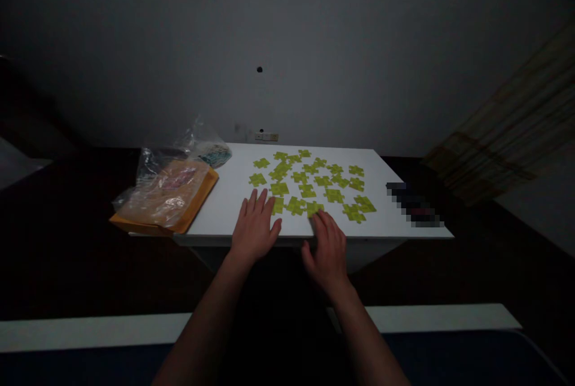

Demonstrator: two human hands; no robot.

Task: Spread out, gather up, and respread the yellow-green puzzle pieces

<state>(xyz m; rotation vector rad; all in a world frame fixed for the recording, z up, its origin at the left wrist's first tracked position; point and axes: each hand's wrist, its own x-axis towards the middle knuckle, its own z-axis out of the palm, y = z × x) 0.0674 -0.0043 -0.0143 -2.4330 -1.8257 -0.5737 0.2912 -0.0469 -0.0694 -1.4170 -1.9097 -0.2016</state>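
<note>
Several yellow-green jigsaw pieces lie scattered over the middle of a white table. My left hand rests flat near the table's front edge, fingers stretched out, its fingertips beside a piece at the cluster's left front. My right hand hovers at the front edge, fingers extended and slightly curved, fingertips touching or just over a piece. Neither hand holds anything.
At the table's left end an orange envelope lies under clear plastic bags. A dark blurred object sits at the right end. A white ledge runs below, close to me. The room is dim, with a grey wall behind.
</note>
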